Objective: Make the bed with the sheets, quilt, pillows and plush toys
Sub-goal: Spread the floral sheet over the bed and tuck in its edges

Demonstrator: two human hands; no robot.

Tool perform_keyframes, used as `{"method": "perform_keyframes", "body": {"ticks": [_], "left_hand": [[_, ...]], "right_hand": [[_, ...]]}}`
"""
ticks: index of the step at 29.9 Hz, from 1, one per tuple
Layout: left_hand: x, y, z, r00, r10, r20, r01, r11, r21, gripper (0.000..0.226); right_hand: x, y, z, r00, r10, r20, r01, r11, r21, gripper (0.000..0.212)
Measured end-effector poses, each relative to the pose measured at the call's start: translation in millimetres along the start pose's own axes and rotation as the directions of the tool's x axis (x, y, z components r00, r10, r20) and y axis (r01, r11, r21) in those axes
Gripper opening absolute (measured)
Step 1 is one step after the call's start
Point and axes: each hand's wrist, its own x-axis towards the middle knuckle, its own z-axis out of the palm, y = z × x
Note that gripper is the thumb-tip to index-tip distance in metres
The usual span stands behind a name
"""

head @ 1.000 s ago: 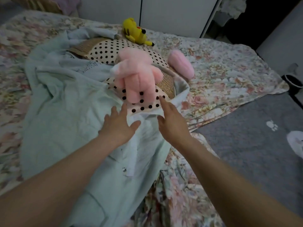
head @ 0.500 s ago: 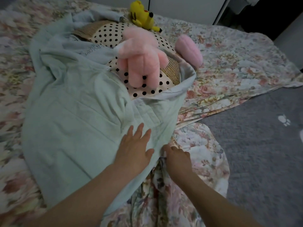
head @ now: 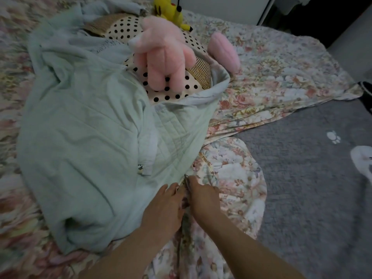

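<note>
A pale green quilt [head: 86,150] lies crumpled across the floral sheet [head: 267,77]. A polka-dot pillow [head: 171,93] pokes out of the quilt, with a pink plush toy [head: 163,53] on top. A yellow plush toy [head: 171,11] sits behind it, and a pink plush piece [head: 224,51] lies to the right. My left hand [head: 164,208] rests at the quilt's near edge, fingertips curled into the fold there. My right hand [head: 203,198] is beside it, its fingers curled round a bunched fold of the floral sheet [head: 231,174].
A grey blanket [head: 306,178] with a white animal print covers the right side of the bed. White cupboard doors [head: 221,7] stand behind the bed, and a dark gap opens at the far right.
Both hands have drawn back from the pillow to the quilt's near edge and come together. The left hand, flat on the quilt before, now curls at the fold beside the right.
</note>
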Motion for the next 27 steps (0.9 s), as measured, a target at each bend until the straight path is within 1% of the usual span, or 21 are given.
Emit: {"method": "perform_keyframes", "body": {"ticks": [2, 3, 4, 7, 8, 9, 11, 13, 14, 15, 17, 20, 23, 24, 26, 27], "left_hand": [[-14, 1, 2, 1.000, 0.004, -0.017, -0.005, 0.998, -0.056, 0.056], [-22, 3, 0, 1.000, -0.017, -0.018, 0.015, 0.994, -0.110, 0.051], [-31, 4, -3, 0.999, -0.041, -0.025, 0.036, 0.984, -0.176, 0.047], [-59, 11, -17, 0.989, -0.136, -0.049, 0.112, 0.937, -0.330, 0.033], [-68, 12, -21, 0.984, -0.170, -0.049, 0.137, 0.910, -0.392, 0.028], [-75, 13, -23, 0.976, -0.211, -0.047, 0.160, 0.851, -0.501, 0.027], [-93, 19, -27, 0.957, -0.291, 0.002, 0.205, 0.668, -0.715, 0.034], [-105, 25, -27, 0.936, -0.347, 0.051, 0.244, 0.541, -0.805, 0.038], [-104, 26, -29, 0.931, -0.358, 0.074, 0.263, 0.514, -0.816, 0.039], [-106, 31, -30, 0.928, -0.363, 0.086, 0.277, 0.515, -0.811, 0.036], [-109, 40, -33, 0.918, -0.393, 0.047, 0.265, 0.524, -0.809, 0.031], [-110, 43, -20, 0.896, -0.443, -0.007, 0.244, 0.506, -0.827, 0.034], [-108, 48, 1, 0.879, -0.477, -0.013, 0.280, 0.537, -0.795, 0.021], [-100, 60, 12, 0.861, -0.507, -0.026, 0.291, 0.535, -0.793, 0.021], [-95, 65, 15, 0.830, -0.558, -0.008, 0.319, 0.487, -0.813, 0.038], [-90, 71, 18, 0.809, -0.588, 0.022, 0.342, 0.439, -0.831, 0.048]], "right_hand": [[-15, -10, -11, 0.997, -0.029, -0.067, 0.027, 0.999, -0.020, 0.044], [-23, -16, -17, 0.995, -0.050, -0.086, 0.047, 0.998, -0.030, 0.047], [-34, -24, -22, 0.984, -0.101, -0.146, 0.095, 0.994, -0.047, 0.051], [-78, -50, -37, 0.967, -0.226, -0.117, 0.233, 0.971, 0.055, 0.045], [-91, -56, -43, 0.955, -0.270, -0.122, 0.277, 0.959, 0.052, 0.042], [-104, -59, -48, 0.947, -0.301, -0.111, 0.306, 0.952, 0.027, 0.042], [-128, -65, -60, 0.935, -0.345, -0.080, 0.347, 0.938, 0.019, 0.046], [-144, -68, -68, 0.936, -0.344, -0.070, 0.347, 0.937, 0.041, 0.050], [-145, -72, -71, 0.941, -0.332, -0.063, 0.335, 0.941, 0.050, 0.050], [-149, -73, -75, 0.947, -0.318, -0.050, 0.321, 0.944, 0.071, 0.049], [-154, -72, -78, 0.944, -0.324, -0.068, 0.328, 0.941, 0.077, 0.045], [-158, -62, -72, 0.917, -0.384, -0.111, 0.390, 0.920, 0.044, 0.045], [-159, -42, -65, 0.890, -0.439, -0.126, 0.449, 0.890, 0.072, 0.044], [-158, -22, -62, 0.872, -0.472, -0.128, 0.484, 0.870, 0.093, 0.041], [-158, -14, -62, 0.858, -0.496, -0.132, 0.511, 0.851, 0.121, 0.036], [-156, -8, -65, 0.853, -0.507, -0.122, 0.521, 0.843, 0.137, 0.034]]}}
